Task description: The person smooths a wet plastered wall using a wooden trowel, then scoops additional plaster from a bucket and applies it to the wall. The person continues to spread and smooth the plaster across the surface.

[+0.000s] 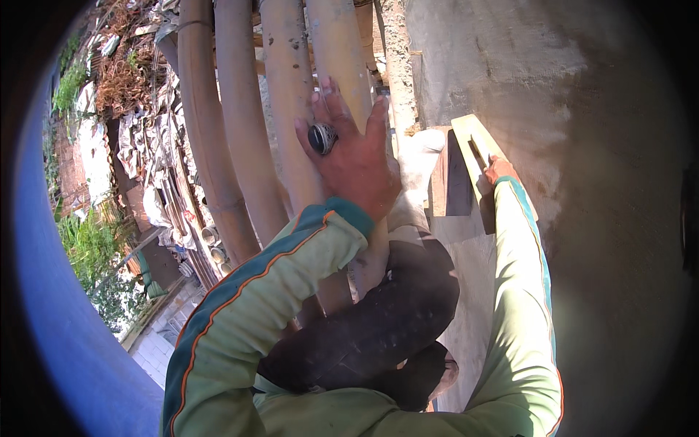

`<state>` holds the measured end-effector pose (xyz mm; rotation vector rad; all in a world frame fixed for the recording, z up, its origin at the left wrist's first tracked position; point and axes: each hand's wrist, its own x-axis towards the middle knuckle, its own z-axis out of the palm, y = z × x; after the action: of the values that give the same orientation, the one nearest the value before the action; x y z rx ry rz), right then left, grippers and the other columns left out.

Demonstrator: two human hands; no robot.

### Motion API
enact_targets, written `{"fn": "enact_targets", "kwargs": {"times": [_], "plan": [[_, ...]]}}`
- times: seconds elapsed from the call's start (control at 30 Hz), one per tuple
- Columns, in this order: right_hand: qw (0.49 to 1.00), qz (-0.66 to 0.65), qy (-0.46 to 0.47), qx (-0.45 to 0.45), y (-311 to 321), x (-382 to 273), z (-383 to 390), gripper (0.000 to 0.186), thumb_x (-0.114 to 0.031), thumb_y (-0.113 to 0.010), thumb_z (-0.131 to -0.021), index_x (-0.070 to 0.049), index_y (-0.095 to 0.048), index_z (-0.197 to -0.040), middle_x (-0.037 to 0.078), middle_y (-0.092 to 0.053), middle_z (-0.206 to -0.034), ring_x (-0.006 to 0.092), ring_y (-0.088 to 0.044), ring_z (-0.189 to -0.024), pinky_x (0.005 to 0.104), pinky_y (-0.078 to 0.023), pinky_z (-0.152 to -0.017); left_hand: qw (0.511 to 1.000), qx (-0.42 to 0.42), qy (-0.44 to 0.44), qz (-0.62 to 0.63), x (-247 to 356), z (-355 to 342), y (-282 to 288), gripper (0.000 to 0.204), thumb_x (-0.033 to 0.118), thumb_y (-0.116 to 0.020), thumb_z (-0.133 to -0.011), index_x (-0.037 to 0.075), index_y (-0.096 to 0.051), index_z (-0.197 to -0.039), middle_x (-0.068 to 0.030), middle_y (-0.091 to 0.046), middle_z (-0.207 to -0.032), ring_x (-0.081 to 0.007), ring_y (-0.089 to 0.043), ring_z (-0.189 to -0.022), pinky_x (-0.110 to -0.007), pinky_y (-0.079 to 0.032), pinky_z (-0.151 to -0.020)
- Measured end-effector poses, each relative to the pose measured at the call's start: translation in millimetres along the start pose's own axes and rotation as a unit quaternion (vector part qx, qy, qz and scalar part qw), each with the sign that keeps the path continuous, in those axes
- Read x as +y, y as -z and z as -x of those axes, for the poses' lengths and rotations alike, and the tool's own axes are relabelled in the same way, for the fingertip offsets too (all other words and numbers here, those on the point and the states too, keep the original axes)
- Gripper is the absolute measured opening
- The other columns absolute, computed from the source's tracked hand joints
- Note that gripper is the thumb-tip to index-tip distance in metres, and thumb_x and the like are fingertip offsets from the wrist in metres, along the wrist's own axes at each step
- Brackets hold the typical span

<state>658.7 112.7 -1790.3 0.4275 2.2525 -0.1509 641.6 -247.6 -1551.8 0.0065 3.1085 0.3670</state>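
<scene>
My left hand lies with its fingers spread over the thick bamboo poles, a dark-stoned ring on one finger. It grips nothing. Over on the right, my right hand is closed on a pale wooden plastering float. The float is tilted beside the grey plastered wall; I cannot tell whether its face touches the plaster. Most of the right fingers are hidden by the hand and the float.
My bent legs in dark trousers and one pale foot are between the poles and the wall. Far below on the left are a heap of scrap, green plants and pale paving.
</scene>
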Motion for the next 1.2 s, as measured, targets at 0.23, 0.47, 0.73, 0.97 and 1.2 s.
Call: {"fn": "enact_targets", "kwargs": {"times": [0.23, 0.47, 0.73, 0.97, 1.2], "plan": [[0.990, -0.115, -0.082, -0.013, -16, 18, 14, 0.052, -0.029, -0.066, -0.095, -0.018, -0.058, -0.145, 0.019, -0.067, -0.132, 0.0371, -0.063, -0.124, 0.0452, -0.050, -0.105, 1.000, -0.008, -0.002, 0.000, 5, 1, 0, 0.073, 0.014, -0.075, -0.075, 0.023, -0.055, -0.145, -0.0291, -0.016, -0.165, -0.0469, -0.015, -0.155, -0.070, -0.011, -0.118], [0.955, -0.254, 0.003, 0.157, 139, 9, 178, 0.059, -0.029, -0.067, -0.095, -0.020, -0.051, -0.152, 0.021, -0.072, -0.121, 0.0390, -0.070, -0.111, 0.0427, -0.053, -0.096, 1.000, -0.020, 0.019, -0.011, 5, 3, 9, 0.077, 0.014, -0.079, -0.074, 0.024, -0.054, -0.146, -0.0262, -0.016, -0.166, -0.0449, -0.014, -0.156, -0.067, -0.012, -0.120], [0.837, -0.473, 0.137, 0.239, 164, -24, 341, 0.063, -0.020, -0.068, -0.097, -0.009, -0.047, -0.155, 0.008, -0.070, -0.125, 0.0124, -0.062, -0.087, 0.0273, -0.052, -0.080, 0.999, -0.016, 0.035, -0.037, 11, 2, 13, 0.079, 0.030, -0.081, -0.073, 0.030, -0.054, -0.147, -0.0231, -0.017, -0.167, -0.0414, -0.018, -0.156, -0.063, -0.014, -0.121], [0.973, -0.120, 0.022, 0.198, 75, 23, 435, 0.052, -0.028, -0.063, -0.096, -0.005, -0.054, -0.142, 0.027, -0.068, -0.111, 0.0472, -0.064, -0.105, 0.0534, -0.051, -0.090, 0.999, -0.021, 0.030, 0.014, 8, 1, 19, 0.069, 0.019, -0.069, -0.080, 0.024, -0.053, -0.148, -0.0258, -0.010, -0.169, -0.0488, -0.018, -0.155, -0.068, -0.011, -0.120], [0.982, -0.004, -0.021, 0.187, 49, 21, 396, 0.053, -0.031, -0.062, -0.098, -0.023, -0.049, -0.149, 0.024, -0.065, -0.112, 0.0443, -0.067, -0.098, 0.0542, -0.054, -0.085, 0.999, -0.003, 0.043, 0.001, 2, 0, 9, 0.069, 0.022, -0.071, -0.079, 0.024, -0.055, -0.147, -0.0231, -0.015, -0.168, -0.0444, -0.014, -0.156, -0.065, -0.008, -0.123]]}}
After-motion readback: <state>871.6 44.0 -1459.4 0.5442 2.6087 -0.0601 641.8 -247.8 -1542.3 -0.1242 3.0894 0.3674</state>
